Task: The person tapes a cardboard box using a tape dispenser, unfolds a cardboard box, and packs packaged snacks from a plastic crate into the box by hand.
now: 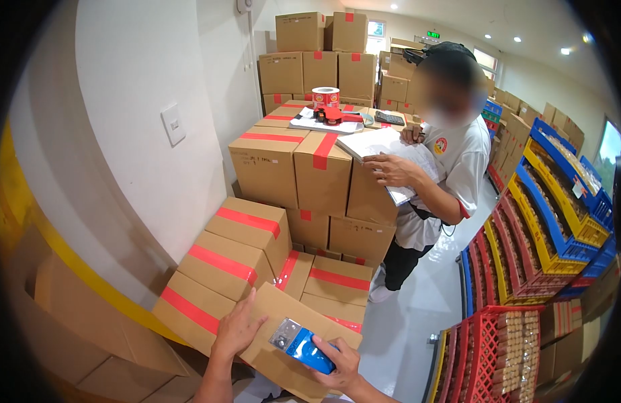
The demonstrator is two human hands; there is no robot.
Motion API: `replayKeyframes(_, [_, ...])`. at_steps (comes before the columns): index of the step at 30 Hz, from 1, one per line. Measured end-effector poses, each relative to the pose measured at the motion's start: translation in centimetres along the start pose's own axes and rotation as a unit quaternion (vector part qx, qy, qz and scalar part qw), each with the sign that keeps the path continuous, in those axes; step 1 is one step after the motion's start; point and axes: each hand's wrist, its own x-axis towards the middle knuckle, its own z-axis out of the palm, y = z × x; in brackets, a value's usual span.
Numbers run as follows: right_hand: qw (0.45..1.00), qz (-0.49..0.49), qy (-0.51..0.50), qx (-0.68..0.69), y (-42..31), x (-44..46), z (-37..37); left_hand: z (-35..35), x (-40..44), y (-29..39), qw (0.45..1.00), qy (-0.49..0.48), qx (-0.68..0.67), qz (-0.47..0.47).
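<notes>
“One blue tool (314,354) was in the right hand (339,369). Its front end looked clear and shiny.”

“How were the right hand's fingers?”

“They were bent around the blue part and gripped it snugly.”

“Where was the tool?”

“It was over the top of a brown box (273,309), close to the person. One could not tell if its front end touched the box.”

“What about the left hand (236,329)?”

“It was at the left edge of that box. Its thumb poked out to the side, and its pointing finger was almost straight. One could not tell if the other fingers were spread or pressed together.”

“What was past the hands?”

“More boxes (277,258) with red tape (223,262) on top. Behind them was a taller pile (324,185). On it were a red tape gun (337,116), a roll of labels (326,97) and a calculator (390,119).”

“Was somebody else there?”

“Yes, another person (468,154) stood beside the tall pile in a white shirt, with one hand on some white papers (378,144). Bright crates (482,349) were stacked over on the right.”
</notes>
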Motion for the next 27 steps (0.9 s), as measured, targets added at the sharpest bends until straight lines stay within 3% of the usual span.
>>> replayKeyframes(27, [1.000, -0.016, -0.003, 0.000, 0.2, 0.1, 0.0, -0.2, 0.2, -1.5, 0.986, -0.006, -0.166, -0.034])
